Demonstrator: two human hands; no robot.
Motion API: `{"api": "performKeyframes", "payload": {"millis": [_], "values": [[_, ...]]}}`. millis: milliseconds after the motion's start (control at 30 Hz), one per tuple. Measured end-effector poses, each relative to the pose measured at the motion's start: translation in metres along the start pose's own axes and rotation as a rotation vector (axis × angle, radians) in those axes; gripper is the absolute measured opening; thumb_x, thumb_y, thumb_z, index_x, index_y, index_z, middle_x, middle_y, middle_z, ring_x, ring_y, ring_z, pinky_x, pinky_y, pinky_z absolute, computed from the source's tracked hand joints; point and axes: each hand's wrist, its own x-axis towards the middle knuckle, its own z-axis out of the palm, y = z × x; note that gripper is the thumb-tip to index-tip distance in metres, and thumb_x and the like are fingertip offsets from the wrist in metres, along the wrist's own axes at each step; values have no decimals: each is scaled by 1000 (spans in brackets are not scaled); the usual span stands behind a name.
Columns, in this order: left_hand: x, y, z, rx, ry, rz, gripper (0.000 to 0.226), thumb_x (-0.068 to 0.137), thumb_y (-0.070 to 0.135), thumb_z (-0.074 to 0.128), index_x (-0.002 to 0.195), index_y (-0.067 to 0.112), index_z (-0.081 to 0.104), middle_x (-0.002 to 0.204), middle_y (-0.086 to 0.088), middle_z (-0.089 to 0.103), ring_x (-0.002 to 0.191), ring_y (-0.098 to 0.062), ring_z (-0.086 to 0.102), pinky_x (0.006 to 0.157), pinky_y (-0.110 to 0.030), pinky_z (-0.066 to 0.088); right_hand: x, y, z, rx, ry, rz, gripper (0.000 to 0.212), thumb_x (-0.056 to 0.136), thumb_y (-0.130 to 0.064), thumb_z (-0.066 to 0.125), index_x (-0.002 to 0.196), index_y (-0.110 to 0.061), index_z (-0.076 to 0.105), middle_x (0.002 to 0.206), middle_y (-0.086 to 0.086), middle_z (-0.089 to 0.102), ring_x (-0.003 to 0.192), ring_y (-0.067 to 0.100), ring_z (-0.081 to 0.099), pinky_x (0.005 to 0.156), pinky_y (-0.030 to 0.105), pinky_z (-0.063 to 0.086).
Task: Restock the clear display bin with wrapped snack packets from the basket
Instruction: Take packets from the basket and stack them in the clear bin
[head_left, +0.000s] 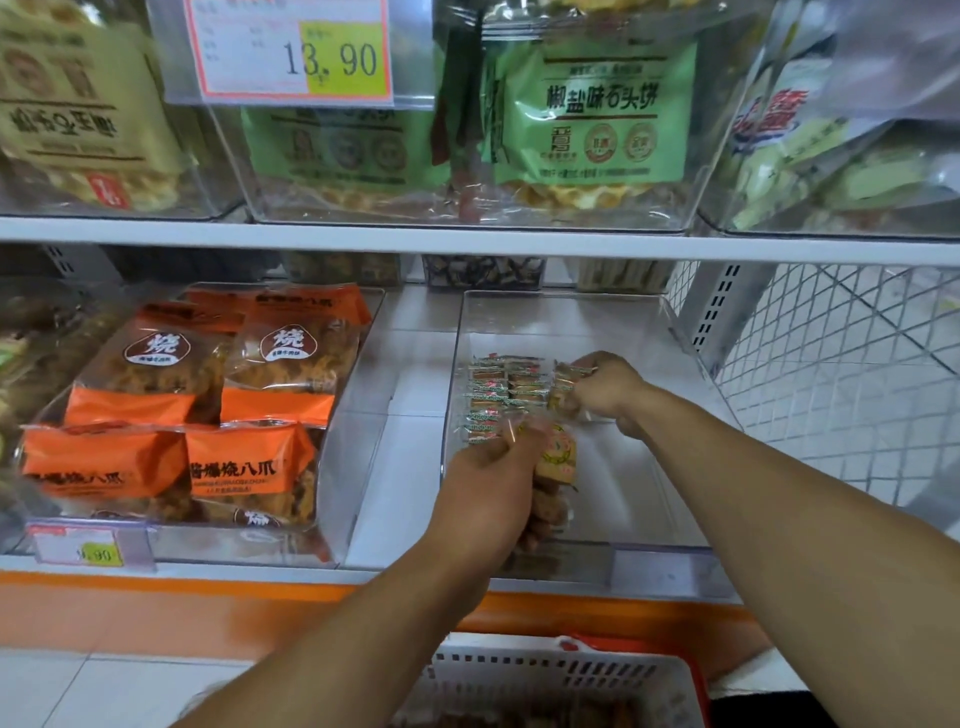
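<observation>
both hands are inside the clear display bin (649, 332) on the lower shelf. left hand (485, 480) grips a stack of wrapped snack packets (556, 457), right hand (605, 387) pinches a packet (563, 387) beside the packed rows (493, 395). the white basket (561, 675) sits below.

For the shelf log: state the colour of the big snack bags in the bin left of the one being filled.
Orange snack bags, clear windows; head view.

Both hands in the clear display bin (644, 322)

Left hand (488, 483) grips a bunch of wrapped snack packets (556, 457); right hand (605, 387) pinches packets beside the neat rows (501, 395); white basket (561, 675) sits below.
</observation>
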Motion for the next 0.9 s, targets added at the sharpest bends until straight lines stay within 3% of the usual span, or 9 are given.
{"api": "performKeyframes", "payload": {"millis": [133,233,333,733,900], "values": [[2,1,0,15,-13,-13,49,100,57,51,95,15,74,63,-3,73,46,-11,61,42,-21,45,10,7,11,43,12,48,35,75,10,76,95,-15,62,78,-1,61,66,11,60,58,22,57],[3,1,-1,25,-20,-20,47,100,57,50,97,16,74,65,-2,73,47,-10,62,44,-21,45,20,11,15,56,94,36,38,79,4,75,111,-11,64,102,6,69,89,22,67,82,33,61],[4,-1,-2,40,-28,-19,48,100,58,51,98,16,75,67,-3,74,49,-11,62,46,-21,46,24,12,19,-16,196,14,54,82,-3,71,131,-11,49,127,12,59,113,30,60,99,36,52],[1,3,-2,10,-69,-21,49,101,56,50,98,14,73,63,-3,70,51,-16,58,46,-23,46,20,13,25,-32,199,-5,54,88,0,58,139,-13,45,134,16,56,119,33,57,101,39,50],[0,4,-4,-35,-63,-26,52,100,59,50,102,13,74,73,-7,74,50,-14,60,45,-22,46,10,6,14,-121,206,-39,64,87,0,64,145,-11,40,138,19,51,122,34,55,102,37,49]]}}
